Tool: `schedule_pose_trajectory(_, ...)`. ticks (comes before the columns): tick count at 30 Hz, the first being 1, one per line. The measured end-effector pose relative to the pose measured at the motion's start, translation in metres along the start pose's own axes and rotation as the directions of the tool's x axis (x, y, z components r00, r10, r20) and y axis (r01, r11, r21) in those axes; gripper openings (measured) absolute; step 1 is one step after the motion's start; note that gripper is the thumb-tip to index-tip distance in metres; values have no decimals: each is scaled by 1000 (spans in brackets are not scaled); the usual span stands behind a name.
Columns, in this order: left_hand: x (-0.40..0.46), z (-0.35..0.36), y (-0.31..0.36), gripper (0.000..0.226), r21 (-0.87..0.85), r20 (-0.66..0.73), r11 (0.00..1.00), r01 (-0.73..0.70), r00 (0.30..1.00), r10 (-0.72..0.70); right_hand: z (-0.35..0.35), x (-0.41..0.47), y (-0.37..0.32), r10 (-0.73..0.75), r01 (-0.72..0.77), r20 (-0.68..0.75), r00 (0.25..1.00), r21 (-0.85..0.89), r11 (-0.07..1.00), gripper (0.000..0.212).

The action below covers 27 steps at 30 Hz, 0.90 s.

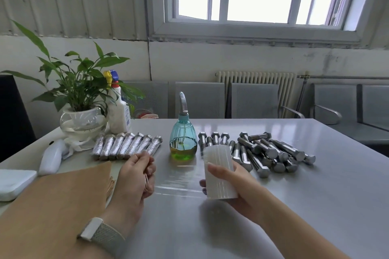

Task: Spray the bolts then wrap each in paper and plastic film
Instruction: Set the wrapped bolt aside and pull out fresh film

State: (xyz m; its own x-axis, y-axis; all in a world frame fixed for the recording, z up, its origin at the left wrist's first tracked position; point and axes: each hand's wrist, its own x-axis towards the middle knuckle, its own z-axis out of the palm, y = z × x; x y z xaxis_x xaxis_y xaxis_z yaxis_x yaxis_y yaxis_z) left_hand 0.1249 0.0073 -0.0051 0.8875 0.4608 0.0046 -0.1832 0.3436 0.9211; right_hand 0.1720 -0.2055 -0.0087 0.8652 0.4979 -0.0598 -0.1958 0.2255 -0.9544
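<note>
A sheet of plastic film [179,181] stretches taut across the lower middle of the frame, drawn between a person's two hands just above the grey worktop [294,195]. The right hand [235,187] wraps around the white roll of film [219,172], thumb on its near face, apparently so the roll can pay out. The left hand [136,176], left of centre, curls its fingers around a paper-wrapped bolt [147,178] at the film's free end; little of the bolt shows past the fingers. The tension suggests the film is about to be wound over the paper. Behind the left hand, seven finished wrapped bolts [126,147] lie side by side in a neat row, kept apart from the work still waiting. To the right of centre, a loose heap of bare steel bolts [267,151] sits within reach of the right hand. Between the two groups stands a teal spray bottle [183,143] holding greenish liquid. Brown paper sheets [63,195] lie at lower left, partly under the left forearm. A potted plant [82,120], a white trigger bottle [119,111] and a white handheld device [52,155] occupy the upper left of the worktop.
</note>
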Motion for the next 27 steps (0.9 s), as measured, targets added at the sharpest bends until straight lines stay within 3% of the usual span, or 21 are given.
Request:
schedule_pose_trajectory(6,1,-5,3,28,-48,46,998,41,998,-39,-9,3,0,119,-121,32,992,65,991,62)
schedule_pose_trajectory(10,4,-10,3,26,65,26,998,4,1000,-6,-24,5,-6,138,-145,82,987,91,985,59)
schedule_pose_trajectory(15,10,-17,5,25,179,0,982,-61,998,62,-35,8,-10,118,-118,-7,993,8,993,96)
schedule_pose_trajectory(19,14,-20,5,23,200,-10,976,-81,996,85,-35,11,-10,87,-87,5,996,2,996,105)
schedule_pose_trajectory(21,16,-22,6,22,191,-13,977,-91,995,95,-36,10,-11,113,-114,27,993,10,993,97)
schedule_pose_trajectory(24,19,-28,11,19,165,-26,981,-102,994,107,-44,5,-19,157,-167,144,977,60,984,63)
schedule_pose_trajectory(27,21,-34,15,17,205,-31,972,-116,992,125,-51,5,-23,159,-167,161,974,37,985,71)
